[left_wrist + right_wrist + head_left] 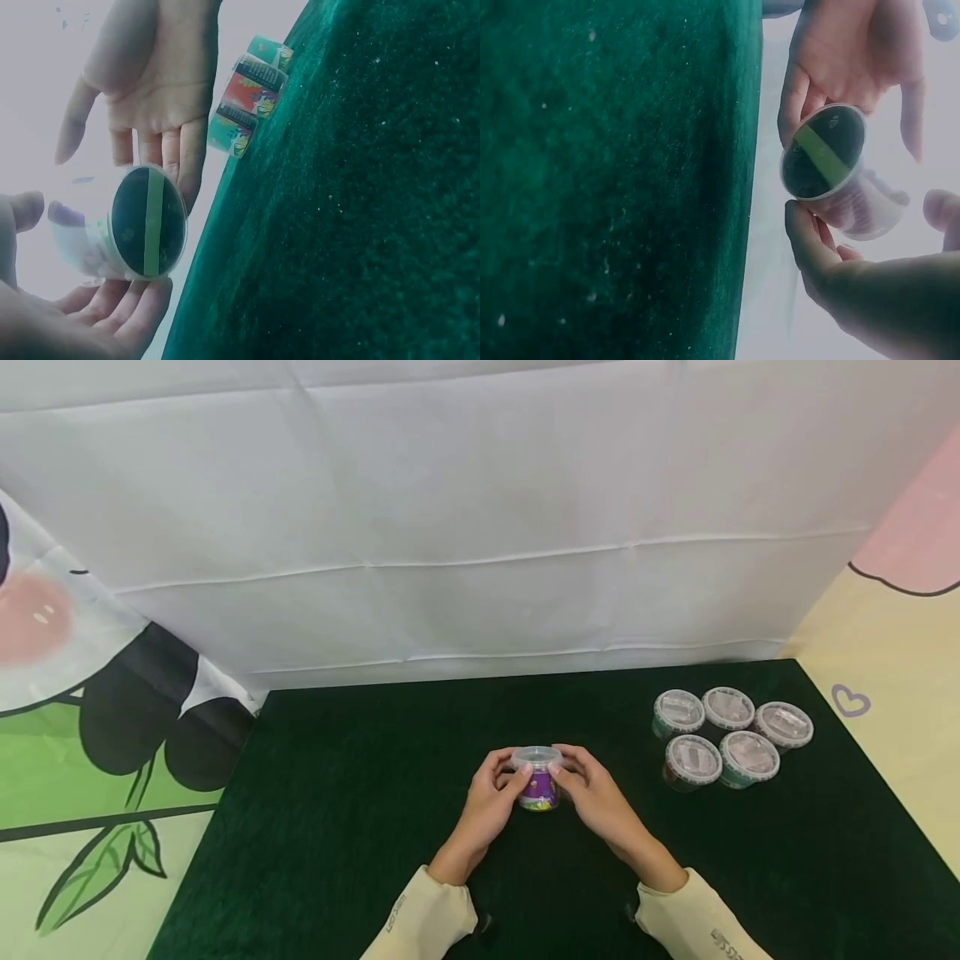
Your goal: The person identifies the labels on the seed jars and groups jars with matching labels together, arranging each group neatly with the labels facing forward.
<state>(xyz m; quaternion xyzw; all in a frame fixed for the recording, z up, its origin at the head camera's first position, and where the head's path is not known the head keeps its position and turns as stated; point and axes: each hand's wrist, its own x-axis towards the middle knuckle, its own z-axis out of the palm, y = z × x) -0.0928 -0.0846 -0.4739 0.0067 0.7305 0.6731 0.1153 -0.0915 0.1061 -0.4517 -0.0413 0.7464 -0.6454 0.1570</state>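
A small clear plastic tub (540,789) with a purple label and a translucent lid (537,755) is held upright above the green cloth. My left hand (486,806) grips its left side, thumb toward the front near the rim. On the opposite side, my right hand (603,806) holds it the same way. From below, the left wrist view shows the tub's dark round base (131,225) crossed by a pale green strip. That base (810,176) also appears in the right wrist view, between the fingers of both hands. The tub's contents cannot be made out.
Several similar lidded tubs (693,760) stand grouped at the back right of the green-covered table (360,760). Red and teal labels (251,94) show on some of them. A white cloth (480,527) hangs behind the table, with printed cloth panels at both sides.
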